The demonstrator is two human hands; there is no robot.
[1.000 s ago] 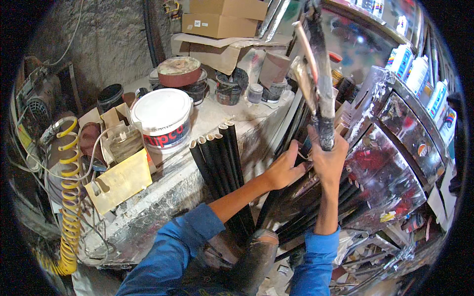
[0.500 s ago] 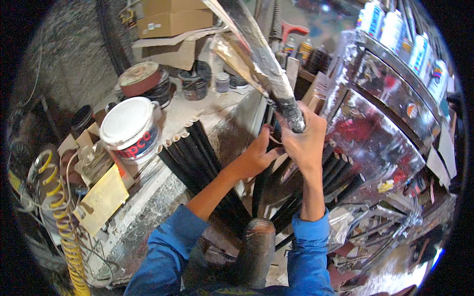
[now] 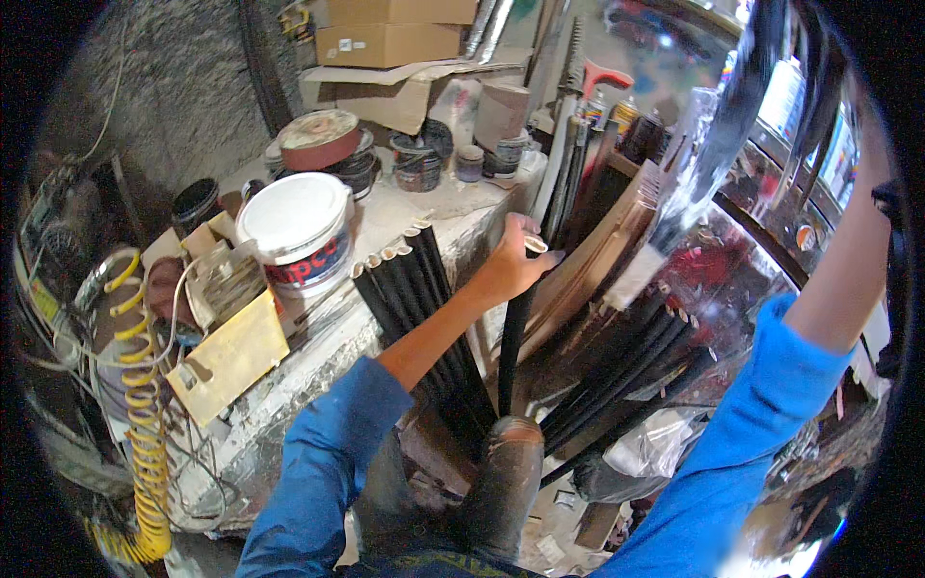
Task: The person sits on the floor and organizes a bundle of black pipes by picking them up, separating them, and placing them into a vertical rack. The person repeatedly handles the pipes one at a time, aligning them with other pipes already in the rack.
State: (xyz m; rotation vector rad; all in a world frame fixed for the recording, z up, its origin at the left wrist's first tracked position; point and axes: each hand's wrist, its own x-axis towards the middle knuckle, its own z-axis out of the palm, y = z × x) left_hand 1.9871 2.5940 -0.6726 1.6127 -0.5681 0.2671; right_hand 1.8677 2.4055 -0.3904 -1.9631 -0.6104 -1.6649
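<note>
My left hand is closed round the top of a slim black stick with a pale cut end, which stands upright above my knee. Stretched up to the right rim is my right forearm; its fingers are not clear there. A long black-and-white piece, smeared by motion, slants down from the top right; whether my right hand holds it I cannot tell. Several like black sticks lean on the pale ledge left of my left hand. More black sticks lean at the right.
On the ledge stand a white lidded bucket, a reddish round tin and small dark pots. A yellow coiled hose hangs at left. Spray cans and a paint-stained drum are at right; a plastic bag lies below.
My right hand has swung up and right, away from the middle. The thick pale-and-black piece it held is gone from there. My left hand now grips a black stick's top.
</note>
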